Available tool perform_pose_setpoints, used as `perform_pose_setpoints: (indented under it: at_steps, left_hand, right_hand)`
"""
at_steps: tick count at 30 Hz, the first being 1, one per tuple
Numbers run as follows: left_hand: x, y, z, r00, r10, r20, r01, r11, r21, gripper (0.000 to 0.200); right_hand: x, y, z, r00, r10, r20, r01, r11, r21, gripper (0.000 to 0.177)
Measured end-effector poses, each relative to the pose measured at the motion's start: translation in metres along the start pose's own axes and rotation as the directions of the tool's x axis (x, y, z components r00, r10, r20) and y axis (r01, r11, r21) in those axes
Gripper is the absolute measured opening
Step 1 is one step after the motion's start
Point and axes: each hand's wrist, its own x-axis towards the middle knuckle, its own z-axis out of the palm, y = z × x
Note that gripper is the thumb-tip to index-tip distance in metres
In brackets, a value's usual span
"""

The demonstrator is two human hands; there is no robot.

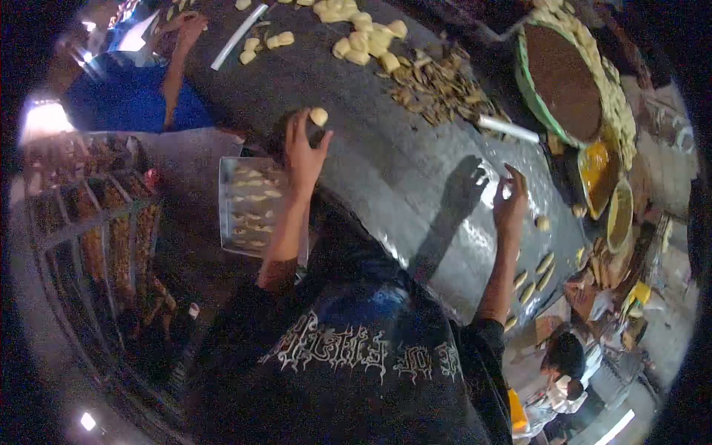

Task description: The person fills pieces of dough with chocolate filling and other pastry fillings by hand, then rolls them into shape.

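Observation:
My left hand (pixel 302 152) is over the dark worktable (pixel 386 148), thumb and fingers spread. A small pale dough ball (pixel 318 116) sits at its fingertips, beside the index finger; the thumb is apart from it. Further right, my right hand (pixel 510 202) hovers with curved, parted fingers and nothing between them, its shadow falling on the shiny tabletop. Near that hand lies another dough ball (pixel 542 223). Several long rolled dough pieces (pixel 545 279) rest closer to the table's right end. Beside my left forearm is a metal tray (pixel 223 204) with rows of shaped pieces.
Dough lumps (pixel 360 41) are heaped at the far side, next to a pile of brown strips (pixel 437 85). White rods (pixel 509 129) lie on the table. A green-rimmed basin (pixel 528 85) and a yellow container (pixel 597 178) stand right. Another person's hand (pixel 191 26) works at upper left.

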Motion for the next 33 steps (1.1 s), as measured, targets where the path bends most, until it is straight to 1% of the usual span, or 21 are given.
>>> perform_pose_setpoints:
  at_steps: [1, 2, 4, 6, 7, 8, 13, 16, 17, 19, 20, 22, 23, 24, 25, 26, 27, 28, 30, 31, 33]
  left_hand:
    - [0.017, -0.013, 0.001, 0.999, 0.042, -0.025, -0.036, 0.977, 0.209, 0.052]
    - [0.050, -0.034, 0.003, 0.994, -0.017, 0.106, 0.003, 0.992, 0.125, 0.050]
    - [0.074, -0.055, 0.007, 0.929, -0.101, 0.355, 0.120, 0.992, -0.031, 0.047]
    - [0.088, -0.065, 0.015, 0.894, -0.101, 0.437, 0.185, 0.971, -0.154, 0.043]
    - [0.089, -0.065, 0.016, 0.884, -0.091, 0.458, 0.196, 0.963, -0.186, 0.043]
    - [0.089, -0.064, 0.016, 0.877, -0.080, 0.474, 0.204, 0.955, -0.217, 0.043]
    - [0.082, -0.046, 0.008, 0.968, -0.094, 0.231, 0.163, 0.940, -0.300, 0.044]
    - [0.076, -0.061, 0.009, 0.975, -0.082, 0.205, 0.135, 0.956, -0.262, 0.041]
    - [0.074, -0.065, 0.011, 0.969, -0.111, 0.219, 0.176, 0.936, -0.303, 0.037]
    - [0.074, -0.062, 0.002, 0.915, -0.244, 0.321, 0.350, 0.875, -0.334, 0.036]
    - [0.076, -0.059, -0.002, 0.876, -0.302, 0.375, 0.433, 0.835, -0.340, 0.035]
    - [0.082, -0.053, -0.009, 0.886, -0.319, 0.336, 0.453, 0.751, -0.480, 0.037]
    - [0.081, -0.047, -0.014, 0.886, -0.340, 0.316, 0.463, 0.701, -0.543, 0.039]
    - [0.081, -0.036, -0.023, 0.901, -0.329, 0.281, 0.433, 0.700, -0.568, 0.041]
    - [0.084, -0.021, -0.034, 0.917, -0.316, 0.244, 0.399, 0.701, -0.591, 0.043]
    - [0.086, -0.007, -0.043, 0.932, -0.297, 0.206, 0.360, 0.704, -0.613, 0.046]
    - [0.080, 0.009, -0.047, 0.956, -0.281, 0.085, 0.266, 0.707, -0.655, 0.039]
    - [0.075, 0.023, -0.053, 0.966, -0.241, 0.094, 0.244, 0.730, -0.638, 0.035]
    - [0.064, 0.051, -0.060, 0.982, -0.154, 0.113, 0.191, 0.773, -0.605, 0.027]
    - [0.057, 0.068, -0.056, 0.985, -0.159, 0.059, 0.160, 0.754, -0.637, 0.016]
    - [0.037, 0.098, -0.058, 0.988, -0.066, 0.141, 0.142, 0.754, -0.642, 0.016]
  right_hand:
    - [0.015, -0.016, 0.020, 0.998, -0.047, 0.031, 0.046, 0.998, 0.040, 0.038]
    - [0.040, -0.036, 0.047, 0.995, -0.079, 0.065, 0.074, 0.994, 0.077, 0.039]
    - [0.074, -0.084, 0.076, 0.959, -0.281, -0.044, 0.281, 0.960, 0.000, 0.037]
    - [0.109, -0.129, 0.105, 0.983, -0.183, 0.025, 0.179, 0.976, 0.126, 0.034]
    - [0.128, -0.152, 0.118, 0.981, -0.187, 0.047, 0.177, 0.970, 0.165, 0.033]
    - [0.149, -0.174, 0.129, 0.979, -0.194, 0.065, 0.177, 0.962, 0.206, 0.033]
    - [0.225, -0.244, 0.202, 0.890, -0.445, 0.101, 0.408, 0.875, 0.259, 0.032]
    - [0.250, -0.272, 0.240, 0.710, -0.664, 0.234, 0.681, 0.732, 0.010, 0.033]
    - [0.255, -0.274, 0.254, 0.659, -0.672, 0.338, 0.716, 0.698, -0.008, 0.033]
    - [0.260, -0.270, 0.275, 0.548, -0.642, 0.536, 0.776, 0.630, -0.037, 0.034]
    - [0.259, -0.281, 0.265, 0.592, -0.642, 0.487, 0.717, 0.695, 0.044, 0.033]
    - [0.249, -0.304, 0.234, 0.671, -0.626, 0.396, 0.590, 0.775, 0.227, 0.032]
    - [0.236, -0.315, 0.204, 0.735, -0.581, 0.350, 0.460, 0.806, 0.373, 0.032]
    - [0.216, -0.328, 0.167, 0.794, -0.520, 0.314, 0.319, 0.797, 0.514, 0.033]
    - [0.194, -0.333, 0.140, 0.847, -0.448, 0.287, 0.176, 0.745, 0.643, 0.034]
    - [0.171, -0.331, 0.125, 0.850, -0.396, 0.347, 0.023, 0.686, 0.727, 0.034]
    - [0.149, -0.327, 0.111, 0.844, -0.350, 0.407, -0.129, 0.605, 0.786, 0.035]
    - [0.129, -0.321, 0.098, 0.827, -0.312, 0.467, -0.274, 0.502, 0.820, 0.036]
    - [0.091, -0.298, 0.083, 0.903, -0.256, 0.346, -0.216, 0.425, 0.879, 0.039]
    - [0.074, -0.288, 0.073, 0.933, -0.222, 0.285, -0.184, 0.386, 0.904, 0.040]
    - [0.043, -0.264, 0.042, 0.962, -0.174, 0.212, -0.083, 0.551, 0.831, 0.034]
